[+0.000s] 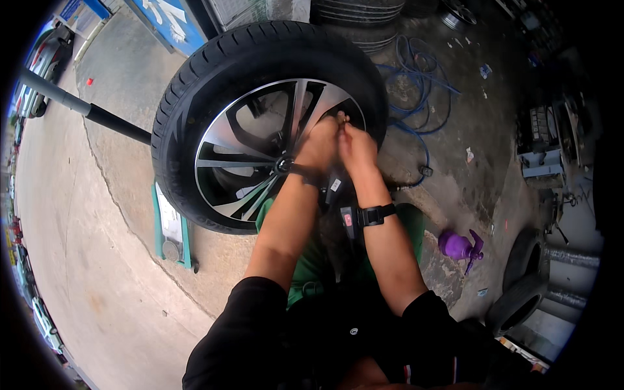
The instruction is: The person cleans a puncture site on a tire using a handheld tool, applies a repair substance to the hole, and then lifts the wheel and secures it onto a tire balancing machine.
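Wheel [283, 164], partly hidden behind 2 hands [320, 145], fingertip contact unclear

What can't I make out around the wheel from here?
All in the head view:
Whatever is between the left hand and right hand: too small and blurred to tell.
Part of the wheel: hidden behind the hands.
One end of the green jack: hidden by the tyre.
Right end of the pole: also hidden by the tyre.
Silver car: partly cut off by the dark picture edge.

Cracked concrete floor [117, 195], bright at left and darker at right, blue panel [181, 38] at the top.
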`<action>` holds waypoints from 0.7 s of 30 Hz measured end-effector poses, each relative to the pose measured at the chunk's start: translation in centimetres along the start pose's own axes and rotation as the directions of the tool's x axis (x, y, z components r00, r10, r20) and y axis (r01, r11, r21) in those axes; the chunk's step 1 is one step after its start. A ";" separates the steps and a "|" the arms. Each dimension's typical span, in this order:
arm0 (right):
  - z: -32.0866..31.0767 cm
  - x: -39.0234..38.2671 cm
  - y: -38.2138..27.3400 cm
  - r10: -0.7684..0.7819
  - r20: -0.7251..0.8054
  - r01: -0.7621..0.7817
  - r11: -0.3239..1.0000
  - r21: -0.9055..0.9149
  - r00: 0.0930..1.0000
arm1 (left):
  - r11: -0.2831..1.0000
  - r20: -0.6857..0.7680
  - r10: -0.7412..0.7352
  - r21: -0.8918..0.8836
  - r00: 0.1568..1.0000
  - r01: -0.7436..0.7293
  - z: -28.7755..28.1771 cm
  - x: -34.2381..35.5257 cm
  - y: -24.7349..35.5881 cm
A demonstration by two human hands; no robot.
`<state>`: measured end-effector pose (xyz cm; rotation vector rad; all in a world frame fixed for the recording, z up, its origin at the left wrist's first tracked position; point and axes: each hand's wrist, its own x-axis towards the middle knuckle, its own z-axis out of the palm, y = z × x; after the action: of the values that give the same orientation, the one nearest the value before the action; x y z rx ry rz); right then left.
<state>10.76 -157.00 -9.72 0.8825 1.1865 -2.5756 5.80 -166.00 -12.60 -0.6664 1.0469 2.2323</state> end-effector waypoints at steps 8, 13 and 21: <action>0.1 -0.8 0.0 0.073 0.079 -0.071 0.997 -0.037 0.994 | 0.997 -0.006 -0.040 -0.070 0.999 0.040 -0.5 -1.7 1.1; 0.8 -1.8 -0.3 -0.378 0.052 0.260 0.525 -0.810 0.924 | 0.993 -0.022 -0.021 -0.113 1.000 0.019 0.0 -1.4 0.7; 1.5 -1.8 -0.4 -0.152 -0.063 0.118 0.919 -0.376 0.986 | 0.999 0.012 -0.035 -0.027 0.999 0.036 -0.8 -0.3 0.7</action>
<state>11.42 -158.00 -7.72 0.8621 1.7446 -2.3055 5.69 -167.10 -12.54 -0.6778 0.9929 2.2210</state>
